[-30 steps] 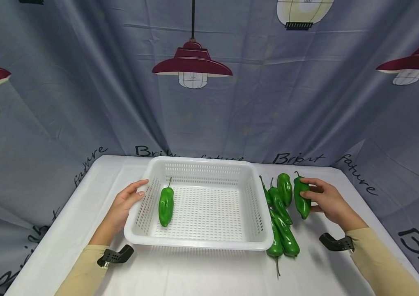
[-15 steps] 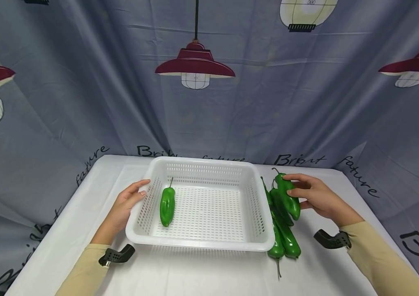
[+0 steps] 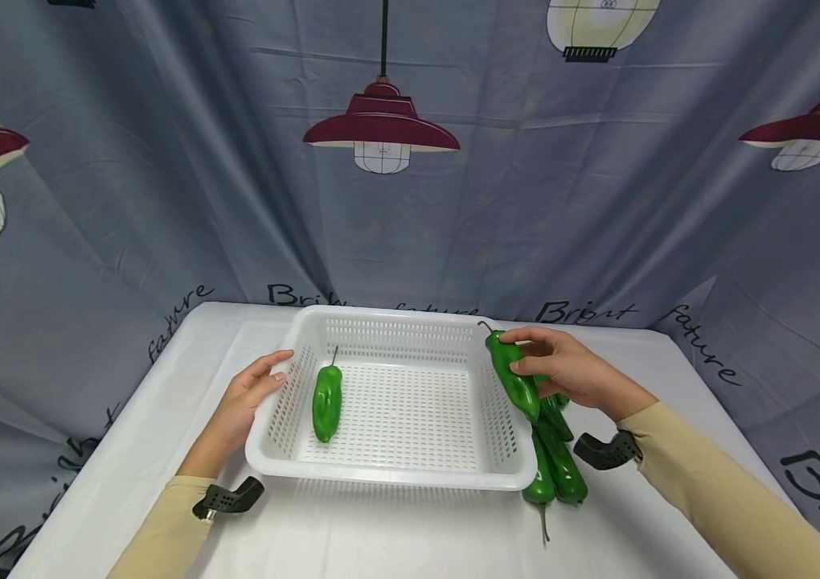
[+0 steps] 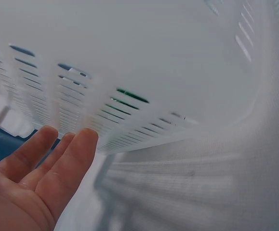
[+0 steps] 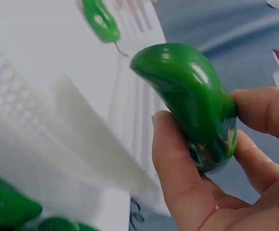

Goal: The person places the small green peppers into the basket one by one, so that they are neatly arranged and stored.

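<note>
My right hand (image 3: 562,366) pinches a glossy green pepper (image 3: 511,378) between thumb and fingers, over the right rim of a white perforated plastic basket (image 3: 388,478). In the right wrist view, the held pepper (image 5: 190,96) shows its rounded lower end toward the camera. My left hand (image 3: 239,406) is at the basket's left side, fingertips at the rim; the left wrist view shows its fingers (image 4: 64,178) extended against the outer wall. Inside the basket, toward the left, lies another green pepper (image 3: 326,404) with its stem pointing away.
Several more green peppers (image 3: 565,470) lie piled on the white-covered table (image 3: 352,535) right beside the basket, partly hidden by the right hand and the held pepper. A grey-blue curtain (image 3: 497,225) printed with lamps hangs behind the table.
My right hand has lifted the pepper from the right of the pile and carried it left, over the other peppers to the basket's right rim. The left hand stays at the basket.
</note>
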Motion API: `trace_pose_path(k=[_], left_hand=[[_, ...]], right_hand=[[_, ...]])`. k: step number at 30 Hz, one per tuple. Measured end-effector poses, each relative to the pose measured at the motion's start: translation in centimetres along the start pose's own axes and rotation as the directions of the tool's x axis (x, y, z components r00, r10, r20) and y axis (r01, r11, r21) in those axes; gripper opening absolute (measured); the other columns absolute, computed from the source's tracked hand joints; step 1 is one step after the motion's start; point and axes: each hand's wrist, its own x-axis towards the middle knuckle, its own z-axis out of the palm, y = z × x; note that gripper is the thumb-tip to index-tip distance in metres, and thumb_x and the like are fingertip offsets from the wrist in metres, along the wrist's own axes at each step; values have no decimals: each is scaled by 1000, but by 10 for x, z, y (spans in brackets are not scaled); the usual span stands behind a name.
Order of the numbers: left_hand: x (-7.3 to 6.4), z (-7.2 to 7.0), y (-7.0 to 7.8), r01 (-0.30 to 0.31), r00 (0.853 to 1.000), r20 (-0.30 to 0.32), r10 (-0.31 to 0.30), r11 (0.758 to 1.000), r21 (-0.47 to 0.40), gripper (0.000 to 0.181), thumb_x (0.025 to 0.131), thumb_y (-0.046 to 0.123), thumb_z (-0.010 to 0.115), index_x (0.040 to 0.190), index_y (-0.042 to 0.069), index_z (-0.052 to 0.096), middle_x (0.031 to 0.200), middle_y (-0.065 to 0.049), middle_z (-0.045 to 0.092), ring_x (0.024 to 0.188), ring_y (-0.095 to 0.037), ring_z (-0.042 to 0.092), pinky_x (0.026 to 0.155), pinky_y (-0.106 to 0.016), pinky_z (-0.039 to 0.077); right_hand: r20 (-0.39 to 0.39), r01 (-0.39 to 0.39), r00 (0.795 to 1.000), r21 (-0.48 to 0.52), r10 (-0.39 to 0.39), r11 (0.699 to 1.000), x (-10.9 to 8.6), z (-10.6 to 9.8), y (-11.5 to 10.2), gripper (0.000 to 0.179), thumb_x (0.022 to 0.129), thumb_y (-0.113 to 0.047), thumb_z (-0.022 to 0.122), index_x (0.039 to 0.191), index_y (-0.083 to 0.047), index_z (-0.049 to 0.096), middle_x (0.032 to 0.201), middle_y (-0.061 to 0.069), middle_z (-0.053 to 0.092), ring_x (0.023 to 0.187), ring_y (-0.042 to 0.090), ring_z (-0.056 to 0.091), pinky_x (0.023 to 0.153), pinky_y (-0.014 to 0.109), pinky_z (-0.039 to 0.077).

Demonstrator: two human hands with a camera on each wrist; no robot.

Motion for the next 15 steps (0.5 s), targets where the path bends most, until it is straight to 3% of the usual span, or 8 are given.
trace_pose_path(k=[8,15], left_hand=[[0,-1,0,-9,1000,-1,9,1000,20,50,104,28,46,147,6,36,150,-19,33,107,-4,61,85,-26,59],[1,-2,-1,-15,1000,10,15,1000,16,50,104,27,46,147,5,35,152,-20,31,108,-3,60,86,-25,58]], right_hand=[[49,-26,998,20,25,999,32,40,-17,55,93,-10,62,144,-9,41,143,25,43,108,30,61,78,47,61],[71,-37,997,45,33,998,52,70,-25,51,92,-5,62,140,-10,46,137,23,48,105,30,63,73,44,62]])
